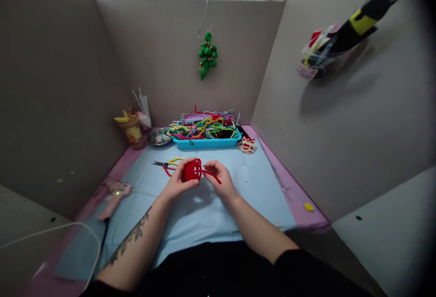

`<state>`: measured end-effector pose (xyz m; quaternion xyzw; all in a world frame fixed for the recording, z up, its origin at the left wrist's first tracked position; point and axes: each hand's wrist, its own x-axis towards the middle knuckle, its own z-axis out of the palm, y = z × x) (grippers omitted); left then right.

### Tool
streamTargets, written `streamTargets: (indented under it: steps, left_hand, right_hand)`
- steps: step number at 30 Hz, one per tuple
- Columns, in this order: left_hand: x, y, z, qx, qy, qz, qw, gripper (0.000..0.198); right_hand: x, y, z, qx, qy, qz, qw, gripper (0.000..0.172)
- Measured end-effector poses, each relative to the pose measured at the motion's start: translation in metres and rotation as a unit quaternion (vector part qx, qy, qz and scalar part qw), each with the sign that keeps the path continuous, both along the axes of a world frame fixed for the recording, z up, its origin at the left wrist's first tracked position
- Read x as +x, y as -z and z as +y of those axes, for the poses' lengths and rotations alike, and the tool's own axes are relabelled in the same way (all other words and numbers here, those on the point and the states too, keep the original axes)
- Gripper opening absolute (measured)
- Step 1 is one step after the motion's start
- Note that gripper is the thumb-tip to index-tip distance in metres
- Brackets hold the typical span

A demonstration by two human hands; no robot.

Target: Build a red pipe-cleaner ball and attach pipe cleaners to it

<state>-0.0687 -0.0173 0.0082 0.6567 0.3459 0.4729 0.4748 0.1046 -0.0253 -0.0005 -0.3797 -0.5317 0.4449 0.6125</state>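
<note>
My left hand (pixel 177 180) is closed around a small red ball-like shape (pixel 192 170) wound from red pipe cleaner. My right hand (pixel 220 180) pinches the loose red pipe cleaner end (pixel 214 176) that trails from the shape to the right. Both hands hover over the light blue mat (pixel 204 215) in the middle of the table. Just behind my left hand lie small scissors (pixel 161 164) and loose yellow and red pipe cleaner pieces (pixel 175 161).
A blue tray (pixel 206 143) piled with coloured pipe cleaners stands at the back, a metal dish (pixel 159 137) and a cup (pixel 131 131) to its left, a small red-white figure (pixel 247 145) to its right. A pink glue gun (pixel 114 197) lies left. Grey partition walls surround the table; a green ornament (pixel 207 55) hangs behind.
</note>
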Motion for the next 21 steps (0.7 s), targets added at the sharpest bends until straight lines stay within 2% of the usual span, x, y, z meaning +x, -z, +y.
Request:
streamTargets:
  steps: [3, 5, 7, 9, 14, 21]
  left_hand:
    - [0.000, 0.002, 0.001, -0.025, 0.007, -0.015, 1.000, 0.068]
    - [0.001, 0.002, 0.002, -0.017, 0.002, -0.006, 1.000, 0.066]
    - [0.002, 0.002, 0.003, 0.016, -0.023, 0.023, 0.999, 0.063]
    - [0.003, 0.001, 0.004, 0.072, -0.061, 0.068, 0.993, 0.058]
    - [0.006, 0.005, 0.007, 0.192, -0.121, 0.146, 0.963, 0.053]
    - [0.005, 0.007, 0.009, 0.207, -0.188, 0.151, 0.948, 0.052]
  right_hand:
    - [0.002, -0.005, -0.009, 0.093, 0.048, -0.053, 0.993, 0.022]
    - [0.003, -0.009, -0.014, 0.141, 0.036, -0.086, 0.986, 0.023]
    - [0.004, -0.011, -0.016, 0.175, 0.021, -0.116, 0.977, 0.028]
    - [0.002, -0.012, -0.017, 0.197, 0.033, -0.146, 0.969, 0.032]
    - [-0.003, -0.006, -0.015, 0.204, 0.061, -0.198, 0.957, 0.016]
    - [-0.004, -0.001, -0.013, 0.181, 0.050, -0.151, 0.971, 0.015]
